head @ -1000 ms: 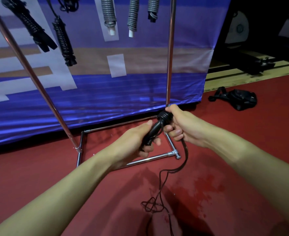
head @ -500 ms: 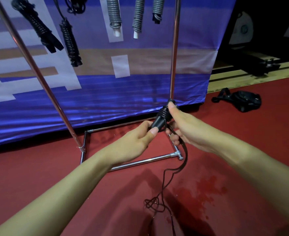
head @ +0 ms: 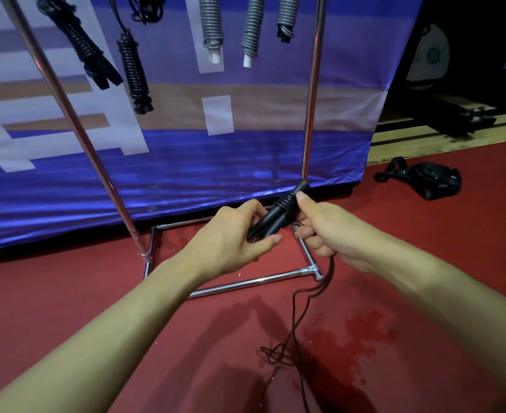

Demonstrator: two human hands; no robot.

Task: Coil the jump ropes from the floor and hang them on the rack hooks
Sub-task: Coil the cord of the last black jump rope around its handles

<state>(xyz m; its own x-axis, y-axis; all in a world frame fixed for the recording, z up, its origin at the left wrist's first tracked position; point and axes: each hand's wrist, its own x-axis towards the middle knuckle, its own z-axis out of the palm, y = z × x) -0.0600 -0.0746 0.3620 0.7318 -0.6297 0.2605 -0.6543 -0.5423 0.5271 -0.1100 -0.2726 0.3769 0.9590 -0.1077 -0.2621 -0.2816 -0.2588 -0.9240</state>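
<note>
The left hand (head: 230, 242) is gripping the lower end of the paired black handles (head: 278, 216), fingers curled round them, while the right hand (head: 332, 234) is pinching the cord (head: 299, 311) against the handles, thumb tip lying on the few turns already wound near their upper end. The two hands are working close together, nearly touching, in front of the rack's base frame (head: 245, 286). The handles' long axis is running up and away to the right, the bare tip pointing toward the rack's right upright (head: 312, 99). The unwound cord is dropping from under the right hand, so that hand is the nearer one to the slack; it is trailing down to a loose tangle (head: 277, 354) on the red floor (head: 81, 293) below and between the forearms. By my reading, the next wrap is calling for the right hand to carry cord across the handle axis, drawing slack upward. Coiled ropes (head: 134, 70) are hanging above, well apart from the hands
</note>
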